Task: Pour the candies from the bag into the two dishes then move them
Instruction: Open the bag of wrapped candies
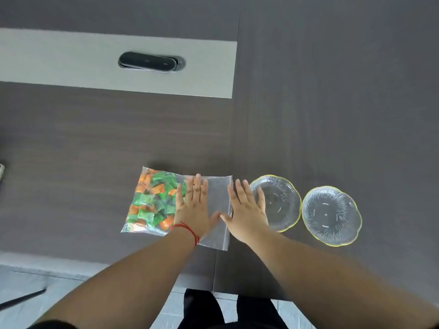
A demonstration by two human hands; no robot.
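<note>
On the dark surface (71,138) the clear bag (218,200) lies flat, candies (152,203) bunched at its left end. The left hand (192,207) rests spread on it, gripping nothing; the right hand (247,210) hovers flat by its right edge. Limp, slippery film: pinch the empty end. Two fragile-looking glass dishes (285,198) sit empty at right

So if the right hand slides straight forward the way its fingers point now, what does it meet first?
The right hand points away and slightly right. Its fingertips already overlap the near-left rim of the nearer clear glass dish with the yellow scalloped edge, so it would probably meet that first; whether they touch it is unclear.
</note>
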